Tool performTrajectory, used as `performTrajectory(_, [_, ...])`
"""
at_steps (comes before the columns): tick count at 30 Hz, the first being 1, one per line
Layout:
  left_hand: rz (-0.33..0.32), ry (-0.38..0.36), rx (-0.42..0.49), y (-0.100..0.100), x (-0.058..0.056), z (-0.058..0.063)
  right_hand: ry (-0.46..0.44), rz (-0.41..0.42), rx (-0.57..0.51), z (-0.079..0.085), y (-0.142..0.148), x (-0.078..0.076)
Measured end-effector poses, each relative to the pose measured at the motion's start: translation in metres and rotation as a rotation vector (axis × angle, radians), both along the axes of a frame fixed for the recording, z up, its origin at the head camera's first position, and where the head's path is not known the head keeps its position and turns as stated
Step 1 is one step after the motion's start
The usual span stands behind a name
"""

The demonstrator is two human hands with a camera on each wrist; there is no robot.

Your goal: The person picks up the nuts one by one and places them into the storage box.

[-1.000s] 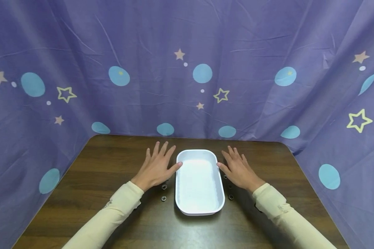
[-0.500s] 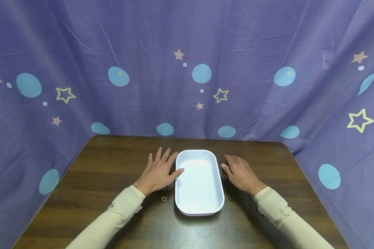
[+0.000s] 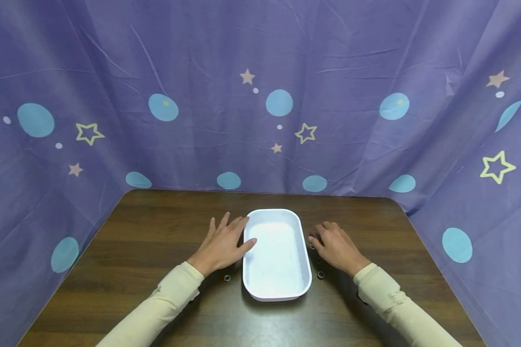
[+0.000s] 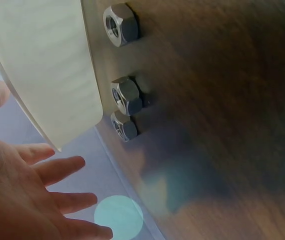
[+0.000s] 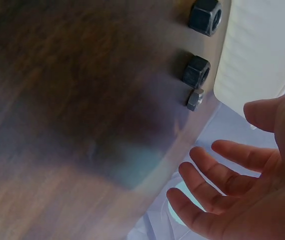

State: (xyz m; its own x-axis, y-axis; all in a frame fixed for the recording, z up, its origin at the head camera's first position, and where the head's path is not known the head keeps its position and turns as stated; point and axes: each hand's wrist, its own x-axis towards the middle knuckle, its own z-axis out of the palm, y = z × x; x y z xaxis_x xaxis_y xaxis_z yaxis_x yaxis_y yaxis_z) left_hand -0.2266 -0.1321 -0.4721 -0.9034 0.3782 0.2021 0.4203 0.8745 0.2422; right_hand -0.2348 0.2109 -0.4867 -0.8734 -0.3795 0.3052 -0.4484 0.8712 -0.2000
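Observation:
A white rectangular tray [image 3: 278, 260] stands on the table between both hands. My left hand [image 3: 221, 243] spreads its fingers by the tray's left side, thumb over the rim in the head view; whether it touches cannot be told. Below it, three silver hex nuts stand on edge in a row: a near nut [image 4: 121, 25], a middle nut [image 4: 126, 96] and a far nut [image 4: 124, 126]. My right hand [image 3: 338, 248] hovers right of the tray, fingers loosely bent and holding nothing. Under it are two dark nuts [image 5: 205, 17] and a smaller silvery nut [image 5: 195, 100].
The brown wooden table [image 3: 156, 226] extends around the tray on all sides. A purple curtain [image 3: 226, 115] with stars and blue dots hangs behind the table and along both sides.
Both hands have drawn back slightly toward the near side. The right hand's fingers have bent more, and its thumb has moved off the tray's rim. The tray has stayed in place.

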Motion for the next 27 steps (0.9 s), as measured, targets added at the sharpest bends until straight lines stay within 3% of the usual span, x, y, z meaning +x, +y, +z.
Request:
performTrajectory(16, [-0.006,0.011,-0.031,0.002,0.003,-0.003,-0.052,-0.059,-0.015,-0.012,-0.009,0.008])
performTrajectory(27, [0.011,-0.014,-0.001,0.005,0.005,-0.006,-0.054,-0.037,-0.010,-0.012,-0.013,0.007])
